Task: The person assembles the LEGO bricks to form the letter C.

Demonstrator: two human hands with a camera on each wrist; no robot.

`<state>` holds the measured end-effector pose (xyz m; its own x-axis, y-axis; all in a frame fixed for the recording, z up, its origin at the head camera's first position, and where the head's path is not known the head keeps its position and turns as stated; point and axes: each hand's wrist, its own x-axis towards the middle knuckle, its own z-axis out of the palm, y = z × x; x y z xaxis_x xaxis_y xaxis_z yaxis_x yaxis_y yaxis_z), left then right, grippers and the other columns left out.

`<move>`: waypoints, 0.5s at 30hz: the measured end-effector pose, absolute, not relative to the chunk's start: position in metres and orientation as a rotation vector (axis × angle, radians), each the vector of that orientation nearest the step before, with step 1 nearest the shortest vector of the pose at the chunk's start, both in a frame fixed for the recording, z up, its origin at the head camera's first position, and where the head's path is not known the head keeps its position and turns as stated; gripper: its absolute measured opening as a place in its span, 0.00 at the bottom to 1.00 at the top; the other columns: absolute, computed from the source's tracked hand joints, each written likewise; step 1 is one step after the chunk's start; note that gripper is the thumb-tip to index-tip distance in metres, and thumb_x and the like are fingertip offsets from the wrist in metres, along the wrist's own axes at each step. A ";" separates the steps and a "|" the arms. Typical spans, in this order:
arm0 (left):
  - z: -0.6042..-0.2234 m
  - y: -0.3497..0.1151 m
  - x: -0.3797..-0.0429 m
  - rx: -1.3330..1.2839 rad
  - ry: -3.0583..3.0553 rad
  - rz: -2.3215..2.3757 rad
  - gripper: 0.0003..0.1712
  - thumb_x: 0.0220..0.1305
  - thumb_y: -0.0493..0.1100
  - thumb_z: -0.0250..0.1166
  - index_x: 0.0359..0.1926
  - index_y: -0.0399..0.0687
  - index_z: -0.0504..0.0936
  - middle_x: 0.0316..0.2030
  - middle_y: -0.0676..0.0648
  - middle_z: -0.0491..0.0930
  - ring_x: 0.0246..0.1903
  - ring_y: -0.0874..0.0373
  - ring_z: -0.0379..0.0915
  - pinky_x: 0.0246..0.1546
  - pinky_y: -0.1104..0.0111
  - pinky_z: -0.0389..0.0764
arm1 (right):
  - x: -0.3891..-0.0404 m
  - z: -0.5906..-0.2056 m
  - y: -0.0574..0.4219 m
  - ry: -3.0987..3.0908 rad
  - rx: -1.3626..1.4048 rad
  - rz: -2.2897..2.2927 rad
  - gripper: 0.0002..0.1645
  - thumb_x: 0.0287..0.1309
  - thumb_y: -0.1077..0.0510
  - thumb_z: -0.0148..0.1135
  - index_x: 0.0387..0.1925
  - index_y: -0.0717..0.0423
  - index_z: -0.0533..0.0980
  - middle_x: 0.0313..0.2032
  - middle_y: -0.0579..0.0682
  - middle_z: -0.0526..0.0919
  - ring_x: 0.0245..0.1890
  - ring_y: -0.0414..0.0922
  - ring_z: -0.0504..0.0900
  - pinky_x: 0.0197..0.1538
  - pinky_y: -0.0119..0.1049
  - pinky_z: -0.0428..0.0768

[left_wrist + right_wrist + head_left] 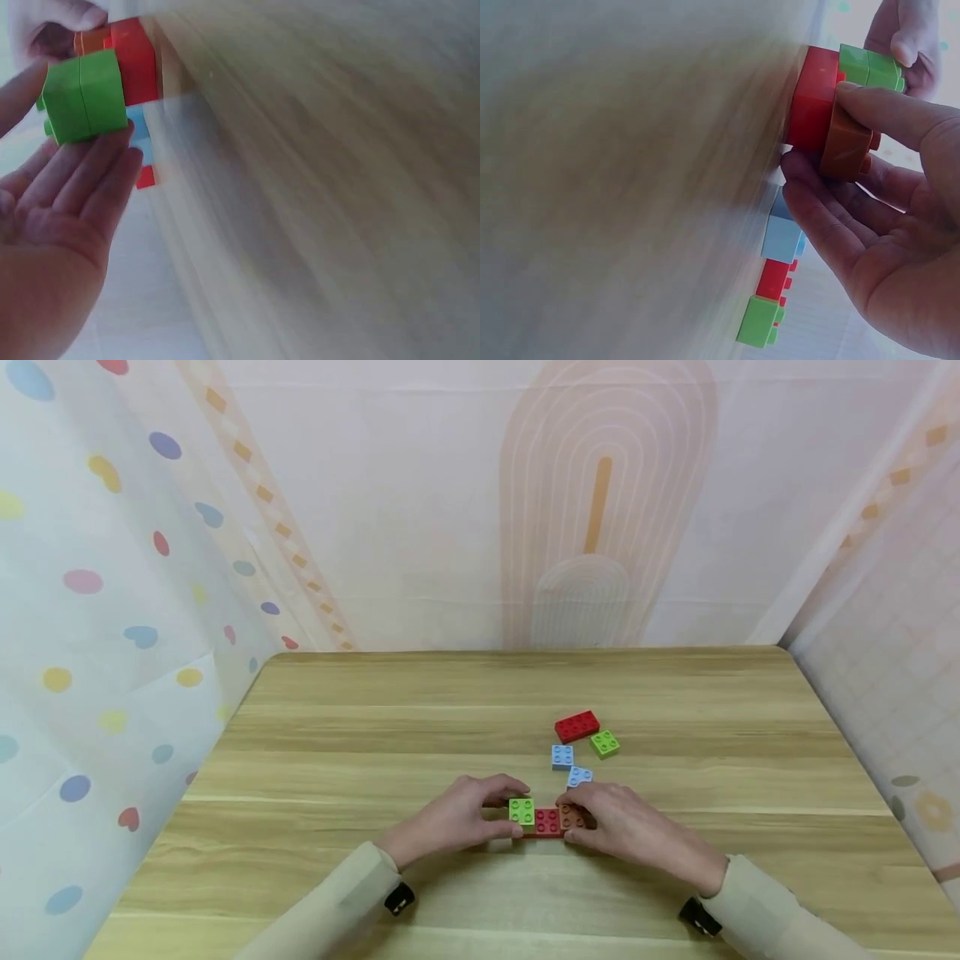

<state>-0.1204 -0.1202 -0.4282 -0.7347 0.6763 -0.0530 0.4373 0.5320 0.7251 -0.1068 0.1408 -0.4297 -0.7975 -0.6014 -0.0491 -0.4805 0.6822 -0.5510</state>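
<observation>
A long red building brick (547,823) lies on the table with studs up. On its left end stand two green bricks (85,97), one on the other; a brown brick (845,144) sits on its right end. Bare red studs show between them. My left hand (459,814) holds the green bricks between thumb and fingers. With thumb and fingers on opposite sides, my right hand (633,828) pinches the brown brick, its fingertips also close to the red brick's side.
Beyond the right hand lie two light blue bricks, one farther off (562,757) and one nearer (579,777) partly behind the hand. Farther back are another long red brick (577,726) and a small green brick (605,743). Patterned cloth (420,527) hangs behind the wooden table (337,735).
</observation>
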 end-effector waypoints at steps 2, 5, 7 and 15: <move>-0.429 -0.123 -0.121 0.885 2.400 1.077 0.26 0.59 0.49 0.70 0.57 0.51 0.75 0.54 0.55 0.79 0.52 0.64 0.75 0.55 0.69 0.74 | -0.107 -0.430 0.141 2.669 -0.851 -0.781 0.24 0.55 0.50 0.71 0.52 0.55 0.79 0.44 0.45 0.82 0.41 0.39 0.78 0.42 0.36 0.79; -0.431 -0.126 -0.121 0.854 2.378 1.120 0.23 0.59 0.48 0.71 0.54 0.55 0.76 0.51 0.58 0.79 0.52 0.65 0.75 0.55 0.69 0.74 | -0.107 -0.430 0.141 2.673 -0.825 -0.790 0.29 0.54 0.48 0.72 0.54 0.56 0.78 0.49 0.49 0.82 0.48 0.44 0.79 0.50 0.43 0.79; -0.433 -0.127 -0.121 0.849 2.385 1.134 0.22 0.58 0.49 0.71 0.53 0.56 0.77 0.50 0.59 0.79 0.50 0.66 0.75 0.54 0.70 0.75 | -0.106 -0.430 0.142 2.681 -0.828 -0.794 0.31 0.53 0.46 0.72 0.56 0.55 0.77 0.50 0.49 0.81 0.50 0.45 0.79 0.52 0.44 0.79; -0.437 -0.127 -0.117 0.867 2.439 1.168 0.19 0.59 0.50 0.70 0.50 0.56 0.78 0.47 0.59 0.79 0.48 0.66 0.76 0.51 0.71 0.77 | -0.101 -0.423 0.130 2.750 -0.957 -0.821 0.26 0.59 0.44 0.67 0.55 0.51 0.77 0.49 0.45 0.82 0.44 0.37 0.77 0.48 0.39 0.79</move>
